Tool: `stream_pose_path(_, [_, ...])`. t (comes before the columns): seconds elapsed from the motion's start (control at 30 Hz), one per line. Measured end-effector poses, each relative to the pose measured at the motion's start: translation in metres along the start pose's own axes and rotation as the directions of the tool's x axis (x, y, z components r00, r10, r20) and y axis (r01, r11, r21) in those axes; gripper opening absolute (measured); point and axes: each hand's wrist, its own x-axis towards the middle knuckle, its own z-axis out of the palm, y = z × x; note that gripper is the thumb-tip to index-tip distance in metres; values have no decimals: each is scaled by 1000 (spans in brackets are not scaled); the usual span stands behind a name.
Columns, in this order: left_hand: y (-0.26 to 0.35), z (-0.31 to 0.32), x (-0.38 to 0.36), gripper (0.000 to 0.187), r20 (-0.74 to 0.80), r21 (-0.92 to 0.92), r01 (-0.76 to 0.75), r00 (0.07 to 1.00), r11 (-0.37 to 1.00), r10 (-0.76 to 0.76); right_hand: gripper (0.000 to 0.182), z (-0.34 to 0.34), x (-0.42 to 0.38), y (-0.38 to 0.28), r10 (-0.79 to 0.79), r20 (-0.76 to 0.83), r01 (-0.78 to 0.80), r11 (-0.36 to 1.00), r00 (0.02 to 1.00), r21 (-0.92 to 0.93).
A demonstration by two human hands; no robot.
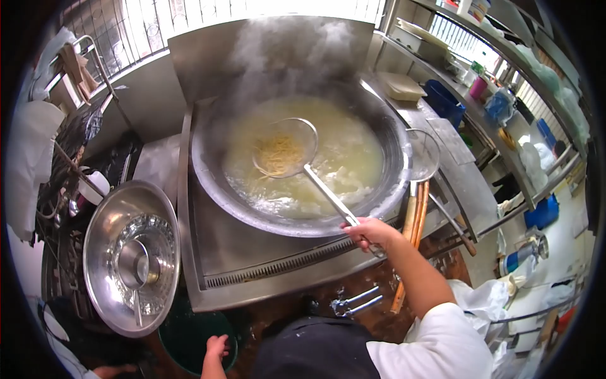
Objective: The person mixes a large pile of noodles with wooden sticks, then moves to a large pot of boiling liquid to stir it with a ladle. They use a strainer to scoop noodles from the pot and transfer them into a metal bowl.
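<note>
My right hand [369, 234] grips the metal handle of a round wire-mesh strainer [323, 194]. The strainer's basket is over the wide metal wok [221, 205] and holds a heap of yellowish noodles [281, 153]. Pale, steaming, cloudy liquid [347, 145] fills much of the wok, with white foam near its front side. My left hand [218, 346] is low at the front, its fingers curled with nothing visible in them. It hangs above a dark green bucket [183, 338].
Left of the stove [252, 252] stands a large metal basin [98, 252] with a long-handled metal pot [134, 265] inside. A second mesh strainer [423, 155] and wooden poles [416, 218] lean at the wok's right. Cluttered shelves [435, 63] line the right side. Part of another person's arm [117, 371] shows lower left.
</note>
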Motion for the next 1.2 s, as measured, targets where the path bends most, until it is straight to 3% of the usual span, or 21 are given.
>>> stream_pose_path(0.1, [2,11,6,25,16,9,-45,999,999,45,27,-23,-2,1,-81,-233,-48,865,969,-500])
stream_pose_path(0.13, [-1,16,5,25,15,-36,-39,999,999,39,27,-26,-2,1,-81,-226,-45,862,971,-504])
stream_pose_path(0.2, [-17,19,7,25,28,-36,-18,999,999,19,27,-26,0,3,-95,-262,-138,654,960,-743])
stream_pose_path(0.23, [-29,20,9,25,48,-27,-2,999,1000,4,27,-23,3,3,-90,-256,-137,653,962,-745])
stream_pose_path(0.33, [-68,19,11,28,92,-2,126,988,992,-125,27,2,12,-8,114,-177,-184,874,977,-451])
stream_pose_path(0.43, [-107,15,2,28,83,58,258,961,964,-263,20,18,55,14,81,-39,-88,966,996,-244])
stream_pose_path(0.47, [-140,3,28,25,104,446,-61,994,893,16,20,30,58,14,63,-4,-63,981,998,-183])
stream_pose_path(0.5, [-121,5,-10,30,127,43,294,946,955,-297,20,41,58,14,44,30,-41,992,999,-119])
stream_pose_path(0.6, [-116,-2,-10,38,81,76,268,958,961,-273,22,52,49,17,16,132,-23,998,991,51])
stream_pose_path(0.67, [-91,-3,-9,28,73,111,228,969,967,-236,26,56,39,16,-6,234,-42,979,972,198])
stream_pose_path(0.77, [-63,-7,9,27,54,28,199,978,980,-200,29,54,22,17,-33,301,-56,958,953,283])
stream_pose_path(0.83, [-40,-10,20,25,87,-12,106,991,994,-105,31,51,11,18,-53,318,-46,955,947,294])
stream_pose_path(0.9, [-7,-5,3,24,22,-7,-5,1000,1000,5,33,50,-6,15,-98,301,15,964,948,266])
stream_pose_path(0.97, [3,-5,14,30,56,98,-24,998,995,19,36,52,-27,5,-108,263,43,969,959,242])
stream_pose_path(1.1, [-2,-1,30,32,99,129,-28,995,991,15,39,48,-69,-3,-207,201,153,954,957,257])
stream_pose_path(1.2, [-15,-2,40,35,106,229,76,989,971,-102,40,35,-90,0,-224,196,132,909,955,396])
